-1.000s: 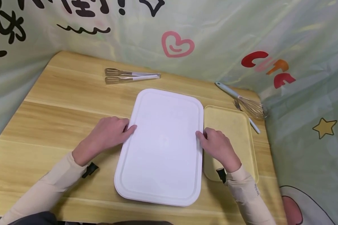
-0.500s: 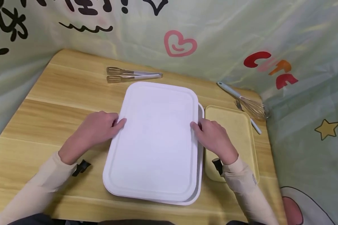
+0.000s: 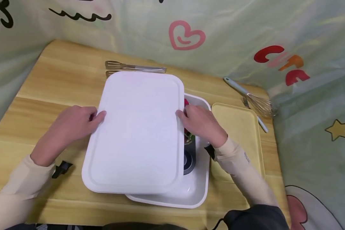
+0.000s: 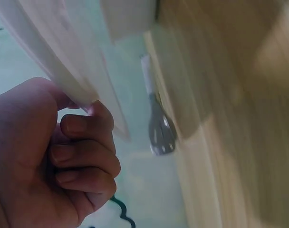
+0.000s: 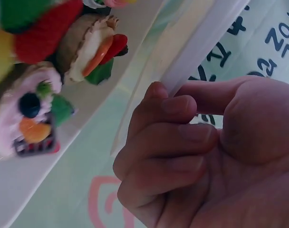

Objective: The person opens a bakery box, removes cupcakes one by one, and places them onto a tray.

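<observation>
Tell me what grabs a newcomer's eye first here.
The big white lid fills the middle of the wooden table, gripped at its edges by the left hand and right hand. It sits off to the left of the white tray, where colourful toy pastries show. A yellow tray lies to the right.

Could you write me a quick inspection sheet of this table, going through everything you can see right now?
Surface: wooden table, pale planks.
Job's things: white lid lifted off and held left of the white box; toy food inside.
Clutter: yellow tray, tongs, whisk.
Grippers: left hand and right hand each grip a lid edge.
Cables: nothing seen.
Surroundings: green printed cloth with a pink heart.
</observation>
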Motion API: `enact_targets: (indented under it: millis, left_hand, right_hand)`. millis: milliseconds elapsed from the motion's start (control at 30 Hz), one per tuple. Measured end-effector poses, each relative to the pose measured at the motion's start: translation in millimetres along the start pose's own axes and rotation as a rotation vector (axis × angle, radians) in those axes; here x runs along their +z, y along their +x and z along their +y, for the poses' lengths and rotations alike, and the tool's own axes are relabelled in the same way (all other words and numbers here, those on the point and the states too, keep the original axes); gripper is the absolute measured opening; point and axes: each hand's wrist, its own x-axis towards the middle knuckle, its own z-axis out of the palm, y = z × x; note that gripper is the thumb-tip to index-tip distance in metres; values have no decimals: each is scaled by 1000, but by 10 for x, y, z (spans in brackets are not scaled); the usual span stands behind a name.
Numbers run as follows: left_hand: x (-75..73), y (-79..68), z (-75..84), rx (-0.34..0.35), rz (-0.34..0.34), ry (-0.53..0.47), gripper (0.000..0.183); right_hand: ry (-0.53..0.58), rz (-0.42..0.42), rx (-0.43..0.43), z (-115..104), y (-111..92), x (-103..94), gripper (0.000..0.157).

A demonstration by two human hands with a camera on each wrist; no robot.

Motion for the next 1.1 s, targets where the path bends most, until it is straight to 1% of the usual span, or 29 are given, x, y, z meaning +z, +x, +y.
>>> enact_targets:
  millis: [100,200,333,433,600,733,800,900,1033,1100]
  left_hand:
    - [-27,-9,-110,-67,-41,-10,50]
    - [-65,-43,-234,-116,-60,-23,52]
    - [-147,-99,-412,-154,-61,-25,53]
    - [-216,-174,-539,-190,-50,-23,53]
    - [-269,-311,-683,-215,-31,-25,52]
    - [-333,-369,-766,-217,-10,1,51]
    - [-355,-392,-810,-219,-4,15,51]
    - [-380,-443,-889,-255,-15,-7,52]
    - [-396,-517,-1000,-303,-42,-63,55]
    - [-403,-549,-1049,-312,-48,-72,56]
  right_hand:
    - [-12,-43,-15,-115,172,-19,48]
    - [-47,-83,-25,-252,333,-21,47]
    - [-117,-112,-77,-443,496,30,42]
    - [-151,-137,-115,-591,600,77,40]
    - [-191,-178,-164,-770,712,123,41]
    - [-217,-201,-198,-866,788,145,39]
    - [-227,-229,-213,-913,825,147,37]
    - [-186,-274,-213,-985,892,127,31]
    - [-81,-359,-182,-1075,1005,97,23]
    - [-50,-403,-175,-1121,1057,101,21]
